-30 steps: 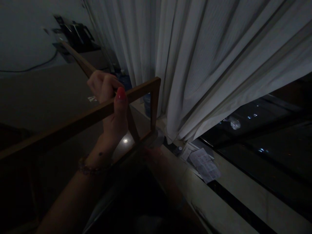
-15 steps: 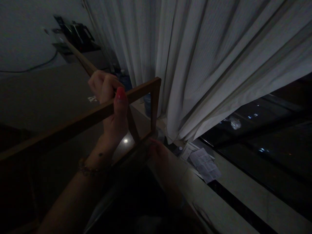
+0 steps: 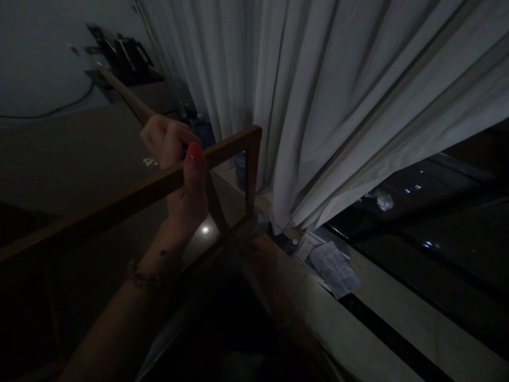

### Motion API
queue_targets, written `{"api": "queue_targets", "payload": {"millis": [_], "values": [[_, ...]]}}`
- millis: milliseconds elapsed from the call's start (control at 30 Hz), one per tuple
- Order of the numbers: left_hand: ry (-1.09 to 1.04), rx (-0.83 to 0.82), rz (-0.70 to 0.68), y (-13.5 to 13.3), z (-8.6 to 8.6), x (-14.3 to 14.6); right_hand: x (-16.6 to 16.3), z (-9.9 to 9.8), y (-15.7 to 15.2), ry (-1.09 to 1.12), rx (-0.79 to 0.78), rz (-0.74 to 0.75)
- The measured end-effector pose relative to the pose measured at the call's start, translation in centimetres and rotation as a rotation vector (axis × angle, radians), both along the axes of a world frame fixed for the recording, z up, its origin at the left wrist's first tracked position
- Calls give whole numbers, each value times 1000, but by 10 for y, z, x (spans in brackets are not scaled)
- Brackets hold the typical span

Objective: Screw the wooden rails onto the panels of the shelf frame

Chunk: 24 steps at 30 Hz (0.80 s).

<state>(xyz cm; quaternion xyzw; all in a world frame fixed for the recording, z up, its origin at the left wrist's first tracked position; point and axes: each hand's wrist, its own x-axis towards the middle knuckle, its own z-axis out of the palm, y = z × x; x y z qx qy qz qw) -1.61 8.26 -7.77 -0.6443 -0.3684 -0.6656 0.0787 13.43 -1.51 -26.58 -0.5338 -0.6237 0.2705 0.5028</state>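
Head view: my left fingers (image 3: 169, 139) are still clamping the wooden frame (image 3: 143, 193) near the curtain (image 3: 318, 116), keeping it steady. My right hand (image 3: 260, 252) is shifting beside the lower rail (image 3: 238, 227); I cannot tell its grip.

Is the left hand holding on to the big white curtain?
No, the left hand is gripping a bar of the wooden frame, and the white curtain hangs beyond it.
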Motion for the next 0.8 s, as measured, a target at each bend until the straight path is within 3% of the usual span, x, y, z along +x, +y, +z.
{"api": "queue_targets", "payload": {"millis": [167, 367, 533, 633, 800], "values": [[-26, -25, -21, 0, 0, 0, -9, 9, -2, -8, 0, -94], [-7, -18, -21, 0, 0, 0, -31, 14, -14, 426, -267, -108], [-35, -21, -6, -1, 0, 0, -33, 11, -17, 389, -256, -154], [-36, -54, -4, -3, 0, 0, -27, 9, -19, 350, -219, -86], [-34, -33, 28, -1, 0, 0, -10, 8, -25, 204, -91, 187]]}}
